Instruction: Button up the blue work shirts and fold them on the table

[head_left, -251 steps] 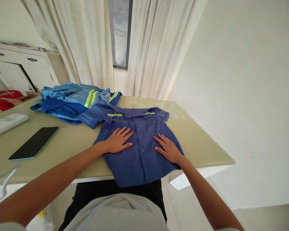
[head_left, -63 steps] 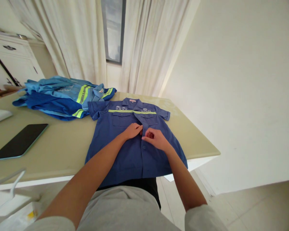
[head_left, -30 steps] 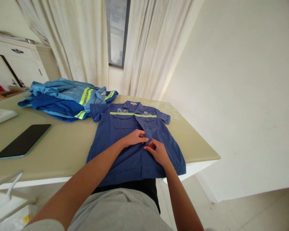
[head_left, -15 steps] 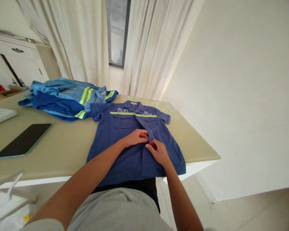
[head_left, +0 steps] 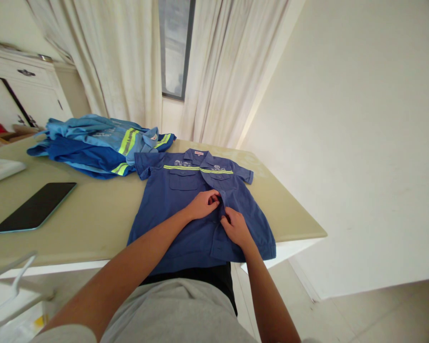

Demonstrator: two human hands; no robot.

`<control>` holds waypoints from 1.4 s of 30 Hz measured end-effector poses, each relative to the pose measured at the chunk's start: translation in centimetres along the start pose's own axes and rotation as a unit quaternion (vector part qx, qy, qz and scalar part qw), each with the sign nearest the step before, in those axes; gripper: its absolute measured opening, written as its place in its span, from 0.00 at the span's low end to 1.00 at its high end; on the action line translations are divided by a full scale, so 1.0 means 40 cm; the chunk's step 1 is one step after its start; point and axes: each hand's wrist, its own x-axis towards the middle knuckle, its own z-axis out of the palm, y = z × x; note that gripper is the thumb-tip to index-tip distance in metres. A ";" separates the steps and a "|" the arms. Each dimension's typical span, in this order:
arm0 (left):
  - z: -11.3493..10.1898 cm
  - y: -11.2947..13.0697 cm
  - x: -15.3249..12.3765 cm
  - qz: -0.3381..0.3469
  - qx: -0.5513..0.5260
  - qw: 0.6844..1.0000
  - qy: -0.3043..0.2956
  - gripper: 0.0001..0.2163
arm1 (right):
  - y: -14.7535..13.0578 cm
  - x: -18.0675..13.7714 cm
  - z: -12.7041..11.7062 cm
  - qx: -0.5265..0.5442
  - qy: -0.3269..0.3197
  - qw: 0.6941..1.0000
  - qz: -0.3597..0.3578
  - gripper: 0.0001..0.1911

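A dark blue short-sleeved work shirt (head_left: 182,205) lies front up on the table, collar away from me, a yellow-green reflective stripe across its chest. Its lower hem hangs over the near table edge. My left hand (head_left: 204,205) is closed at the front opening, fingertips pinching the placket. Just right of it and a little nearer, my right hand (head_left: 236,226) has curled fingers gripping the right front panel's edge. The panel is slightly lifted between the hands. Any button under the fingers is hidden.
Lighter blue work shirts (head_left: 93,143) are heaped at the back left of the table (head_left: 93,219). A black phone (head_left: 35,207) and a white device (head_left: 2,170) lie at left. A white hanger (head_left: 16,281) juts in at lower left. A wall (head_left: 361,143) rises on the right.
My right hand has shifted slightly right and down, turning the front panel's edge outward. My left hand has moved a little right and up along the placket.
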 end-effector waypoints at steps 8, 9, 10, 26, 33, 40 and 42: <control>-0.032 -0.036 -0.018 -0.089 0.351 0.932 0.022 0.24 | -0.024 -0.010 -0.013 0.010 -0.073 0.997 -0.031 0.15; -0.030 -0.042 -0.020 -0.094 0.354 0.930 0.002 0.27 | -0.031 -0.011 -0.022 0.018 -0.096 0.995 -0.032 0.15; -0.028 -0.047 -0.021 -0.097 0.355 0.930 -0.016 0.28 | -0.038 -0.011 -0.033 0.024 -0.125 0.991 -0.034 0.15; -0.047 -0.007 -0.107 -0.080 0.401 0.909 -0.079 0.30 | -0.097 0.322 0.097 -0.168 -0.080 0.975 0.118 0.19; -0.080 0.028 0.016 -0.153 0.400 0.899 -0.092 0.18 | 0.014 0.317 0.125 -0.026 -0.034 0.990 0.131 0.12; -0.067 -0.062 0.030 -0.141 0.385 0.911 0.044 0.13 | 0.048 0.316 0.130 0.105 -0.041 0.992 0.062 0.06; -0.069 -0.073 0.023 -0.147 0.371 0.916 0.047 0.12 | 0.047 0.314 0.136 0.100 -0.046 0.992 0.066 0.09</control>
